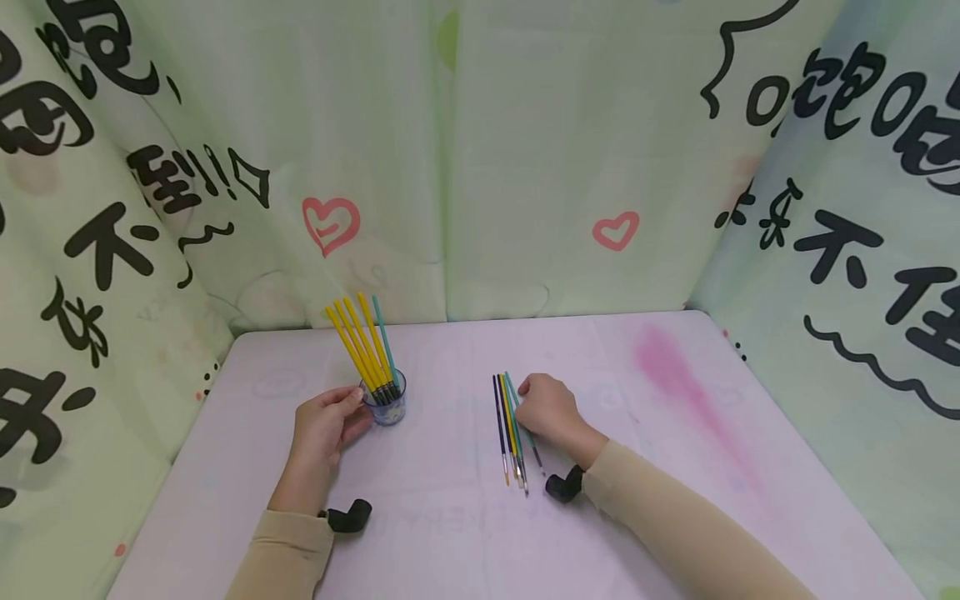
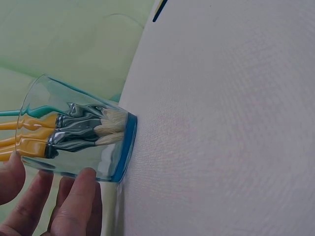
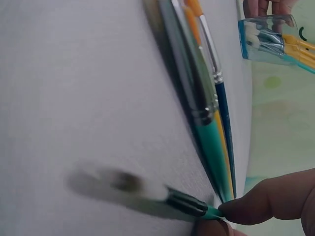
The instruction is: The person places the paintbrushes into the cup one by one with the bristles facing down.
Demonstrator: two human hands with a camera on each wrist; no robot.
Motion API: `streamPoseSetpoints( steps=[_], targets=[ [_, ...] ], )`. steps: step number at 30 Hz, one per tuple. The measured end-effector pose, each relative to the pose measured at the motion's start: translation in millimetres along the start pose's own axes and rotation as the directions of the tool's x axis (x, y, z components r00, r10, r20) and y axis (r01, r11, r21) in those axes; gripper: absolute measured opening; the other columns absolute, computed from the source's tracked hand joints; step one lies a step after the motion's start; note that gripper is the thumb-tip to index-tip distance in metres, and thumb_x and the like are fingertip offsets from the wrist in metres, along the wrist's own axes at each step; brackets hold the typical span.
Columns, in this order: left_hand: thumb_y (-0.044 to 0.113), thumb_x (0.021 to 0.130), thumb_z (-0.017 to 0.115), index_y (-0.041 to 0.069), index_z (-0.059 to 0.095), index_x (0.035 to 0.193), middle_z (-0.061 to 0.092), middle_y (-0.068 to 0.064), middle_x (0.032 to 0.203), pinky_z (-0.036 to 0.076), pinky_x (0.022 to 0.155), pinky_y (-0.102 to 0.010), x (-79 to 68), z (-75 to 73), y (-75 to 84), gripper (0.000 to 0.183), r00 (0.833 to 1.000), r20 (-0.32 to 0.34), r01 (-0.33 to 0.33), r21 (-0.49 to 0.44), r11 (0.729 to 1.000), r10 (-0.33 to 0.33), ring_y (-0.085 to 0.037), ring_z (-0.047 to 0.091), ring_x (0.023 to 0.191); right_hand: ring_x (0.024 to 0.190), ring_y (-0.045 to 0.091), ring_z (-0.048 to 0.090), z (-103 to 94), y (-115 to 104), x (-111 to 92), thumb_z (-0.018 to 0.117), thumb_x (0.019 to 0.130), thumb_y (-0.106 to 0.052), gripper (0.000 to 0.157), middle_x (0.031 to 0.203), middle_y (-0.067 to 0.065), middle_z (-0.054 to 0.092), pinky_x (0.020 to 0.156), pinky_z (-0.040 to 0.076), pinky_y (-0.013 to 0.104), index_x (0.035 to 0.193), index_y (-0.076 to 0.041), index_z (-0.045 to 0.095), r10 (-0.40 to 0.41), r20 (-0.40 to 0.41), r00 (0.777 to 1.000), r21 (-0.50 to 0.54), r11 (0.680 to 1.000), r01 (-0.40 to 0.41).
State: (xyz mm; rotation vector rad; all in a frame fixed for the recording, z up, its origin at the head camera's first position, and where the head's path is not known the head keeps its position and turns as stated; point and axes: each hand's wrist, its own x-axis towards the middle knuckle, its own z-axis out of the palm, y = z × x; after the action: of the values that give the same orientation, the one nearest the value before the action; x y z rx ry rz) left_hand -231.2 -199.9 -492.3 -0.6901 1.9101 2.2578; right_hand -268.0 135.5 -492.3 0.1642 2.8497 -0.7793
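Note:
A small clear glass cup (image 1: 392,412) with a blue base stands on the table at left centre. Yellow-handled paintbrushes (image 1: 358,346) and a teal one (image 1: 384,337) lean in it, bristles down. My left hand (image 1: 324,429) holds the cup's left side, thumb near the rim and fingertips along the wall. At the table's middle, my right hand (image 1: 551,414) pinches a teal paintbrush (image 3: 184,200) by its handle, its bristle end angled toward me. Just left of that hand lies a bunch of dark, yellow and teal paintbrushes (image 1: 509,429), side by side.
A white table (image 1: 435,517) lies under everything, with a pink stain (image 1: 678,375) at the right. Pale green curtains (image 1: 517,167) with black lettering and hearts hang around its back and sides. Black wrist mounts (image 1: 349,517) sit at both cuffs.

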Motion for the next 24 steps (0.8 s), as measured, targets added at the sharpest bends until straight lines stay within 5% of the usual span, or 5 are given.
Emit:
streamPoseSetpoints(
  steps=[15, 24],
  targets=[
    [0.016, 0.104, 0.073, -0.002, 0.065, 0.14, 0.075, 0.005, 0.099, 0.069, 0.086, -0.03, -0.2, 0.5, 0.3, 0.041, 1.0, -0.007, -0.002, -0.004, 1.0, 0.002, -0.009, 0.073, 0.089, 0.057, 0.014, 0.06, -6.8, 1.2, 5.2, 0.074, 0.092, -0.008, 0.028, 0.101, 0.012, 0.072, 0.048, 0.047, 0.021, 0.119, -0.004, 0.073, 0.103, 0.101, 0.989, 0.144, 0.983, -0.117],
    [0.019, 0.105, 0.073, 0.001, 0.066, 0.141, 0.074, 0.0, 0.11, 0.068, 0.089, -0.03, 1.2, 1.0, 0.3, 0.041, 1.0, -0.02, 0.015, 0.011, 1.0, -0.014, -0.011, 0.073, 0.093, 0.051, 0.014, 0.057, -8.2, 2.9, 3.7, 0.072, 0.093, -0.009, 0.031, 0.088, 0.01, 0.07, 0.045, 0.044, 0.021, 0.124, -0.005, 0.07, 0.114, 0.101, 0.988, 0.173, 0.976, -0.13]
  ],
)
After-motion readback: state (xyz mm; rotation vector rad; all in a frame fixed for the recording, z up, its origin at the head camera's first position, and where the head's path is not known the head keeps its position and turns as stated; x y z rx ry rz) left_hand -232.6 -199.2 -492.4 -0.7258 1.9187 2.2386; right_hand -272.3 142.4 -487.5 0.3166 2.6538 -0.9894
